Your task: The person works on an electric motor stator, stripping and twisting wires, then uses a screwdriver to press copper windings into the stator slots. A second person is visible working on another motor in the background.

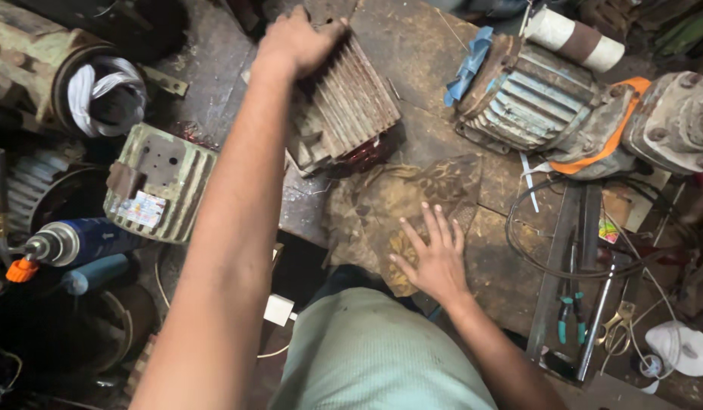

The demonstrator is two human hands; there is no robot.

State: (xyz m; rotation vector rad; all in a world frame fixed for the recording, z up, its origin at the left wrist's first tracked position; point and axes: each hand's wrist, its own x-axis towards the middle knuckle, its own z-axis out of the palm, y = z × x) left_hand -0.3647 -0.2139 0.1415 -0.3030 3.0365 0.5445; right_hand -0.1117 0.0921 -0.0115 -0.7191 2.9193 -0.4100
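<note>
My left hand [294,42] reaches far across the worn wooden bench [419,53] and grips the far top edge of a rusty ribbed motor housing [351,106] that lies tilted on the bench. Copper windings show at the housing's lower right end. My right hand [435,254] rests flat, fingers spread, on a dirty patterned cloth [397,201] spread on the bench just in front of the housing. Nothing is held in that hand.
A blue-grey finned motor [530,99] with an orange strap lies at the right. A pale green housing [158,182] and a blue spray can [78,241] sit at the left. Black cable, pliers [567,319] and a metal bar lie at the right front.
</note>
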